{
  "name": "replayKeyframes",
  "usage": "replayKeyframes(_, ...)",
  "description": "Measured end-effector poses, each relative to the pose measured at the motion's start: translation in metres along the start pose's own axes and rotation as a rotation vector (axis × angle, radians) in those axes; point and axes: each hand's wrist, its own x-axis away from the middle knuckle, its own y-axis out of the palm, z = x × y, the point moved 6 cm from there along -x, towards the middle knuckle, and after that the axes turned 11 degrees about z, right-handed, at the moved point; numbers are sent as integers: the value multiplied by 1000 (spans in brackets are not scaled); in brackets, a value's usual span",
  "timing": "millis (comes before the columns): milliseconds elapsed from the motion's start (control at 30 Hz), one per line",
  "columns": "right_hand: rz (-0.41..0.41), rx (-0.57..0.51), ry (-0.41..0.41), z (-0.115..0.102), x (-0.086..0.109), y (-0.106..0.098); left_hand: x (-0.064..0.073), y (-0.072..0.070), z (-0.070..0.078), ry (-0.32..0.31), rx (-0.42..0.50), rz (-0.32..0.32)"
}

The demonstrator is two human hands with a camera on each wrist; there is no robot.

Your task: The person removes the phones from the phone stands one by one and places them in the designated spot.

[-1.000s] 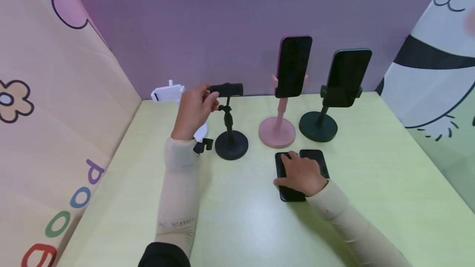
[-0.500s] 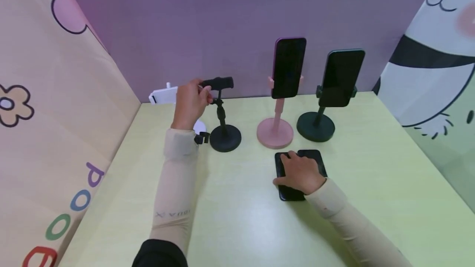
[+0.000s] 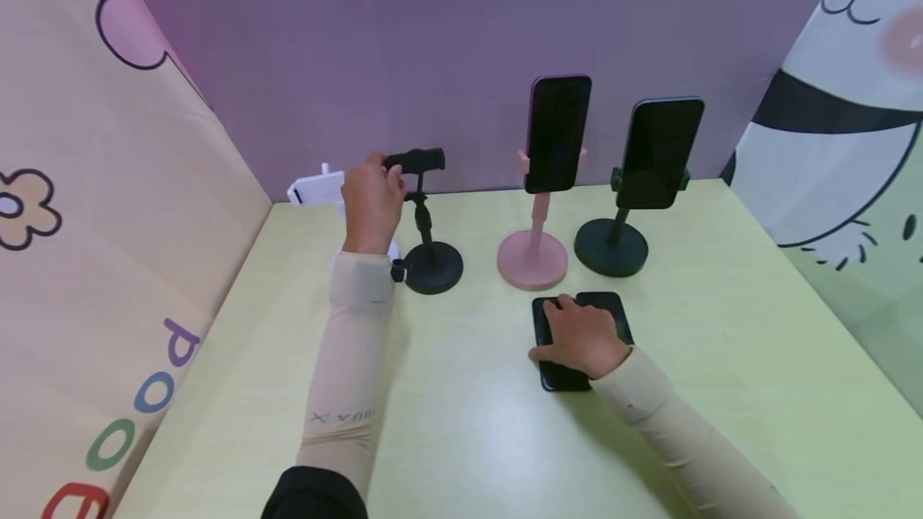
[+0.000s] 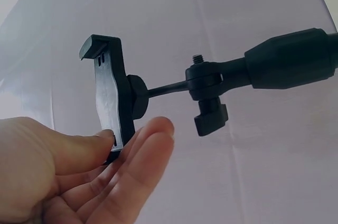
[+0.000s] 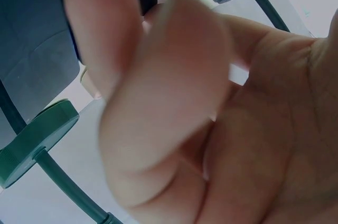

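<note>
- Black phone stand (image 3: 423, 221), with a round base, thin jointed post and bar-shaped plastic clamp (image 3: 425, 160), stood toward the back left of the pale bench (image 3: 461, 439).
- Its clamp's left end was hidden behind the left hand (image 3: 372, 205) in the head view; in the left wrist view the base lay out of frame.
- Blurred fingers filled much of the right wrist view.
- A white phone holder (image 3: 317, 189) was mostly covered by the left hand and sleeve.
- The post rose from the base, leaning slightly left; the clamp's long axis ran left to right across its top, near level, its inner face turned away from the post.
- The hands were well apart: the left pinched one end of the clamp, thumb on the inner face.
- The right hand (image 3: 584, 337) rested over a black phone (image 3: 564, 380) and partly hid a second black phone (image 3: 607, 311) beside it; whether it gripped either, I could not tell.
</note>
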Motion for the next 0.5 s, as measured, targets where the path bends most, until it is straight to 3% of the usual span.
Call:
replayKeyframes(233, -11, 12, 7, 1, 0, 0, 1, -1, 1, 8, -7, 8)
replayKeyframes(500, -26, 11, 3, 0, 1, 0, 3, -4, 1, 58, -41, 29)
